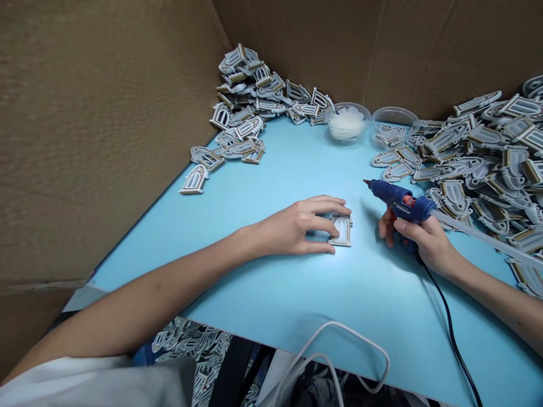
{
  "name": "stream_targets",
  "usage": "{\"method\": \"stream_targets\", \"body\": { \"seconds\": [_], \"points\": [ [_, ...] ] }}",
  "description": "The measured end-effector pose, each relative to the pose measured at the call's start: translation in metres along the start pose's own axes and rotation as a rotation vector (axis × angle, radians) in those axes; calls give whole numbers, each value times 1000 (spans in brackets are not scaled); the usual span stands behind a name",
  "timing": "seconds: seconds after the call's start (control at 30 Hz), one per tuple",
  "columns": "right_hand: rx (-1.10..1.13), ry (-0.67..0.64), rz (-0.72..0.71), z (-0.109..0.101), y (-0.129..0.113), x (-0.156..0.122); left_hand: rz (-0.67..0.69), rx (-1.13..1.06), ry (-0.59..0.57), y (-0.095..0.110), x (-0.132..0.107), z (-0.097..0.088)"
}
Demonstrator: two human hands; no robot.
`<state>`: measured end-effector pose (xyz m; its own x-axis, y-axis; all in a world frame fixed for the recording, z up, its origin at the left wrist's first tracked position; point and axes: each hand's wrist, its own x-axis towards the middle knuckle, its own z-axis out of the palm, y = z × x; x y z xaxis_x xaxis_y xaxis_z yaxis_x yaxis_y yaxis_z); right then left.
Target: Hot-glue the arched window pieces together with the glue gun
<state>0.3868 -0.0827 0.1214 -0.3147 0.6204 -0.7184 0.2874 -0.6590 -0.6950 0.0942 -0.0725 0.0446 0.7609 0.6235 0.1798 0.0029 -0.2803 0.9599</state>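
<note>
My left hand [303, 226] lies over a small white arched window-shaped piece [343, 230] on the blue tabletop. Its fingers are at the top and left of the piece and the thumb is by the lower edge, gripping it in place. To the right, my right hand [424, 237] is wrapped around a blue hot glue gun [399, 199]. The gun is raised above the table, its nozzle pointing left and away from me. A long translucent glue stick [487, 237] sticks out of its back.
Piles of similar arched pieces lie at the back left [250, 102] and right [479, 152]. Two clear tubs, one with whitish material [348, 123], stand at the back. Cardboard walls [127, 113] enclose the table. A black cord [445, 316] and white cable [339, 325] cross the front.
</note>
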Motion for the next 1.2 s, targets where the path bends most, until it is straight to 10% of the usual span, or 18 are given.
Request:
{"method": "stream_targets", "body": {
  "seconds": [0.9, 1.2],
  "points": [
    [-29, -19, -5, 0, -1, 1, 98, 3, 75, -5, 2, 9],
    [-300, -57, -198, 5, -11, -4, -147, -117, 124, 8, 3, 12]
  ]
}}
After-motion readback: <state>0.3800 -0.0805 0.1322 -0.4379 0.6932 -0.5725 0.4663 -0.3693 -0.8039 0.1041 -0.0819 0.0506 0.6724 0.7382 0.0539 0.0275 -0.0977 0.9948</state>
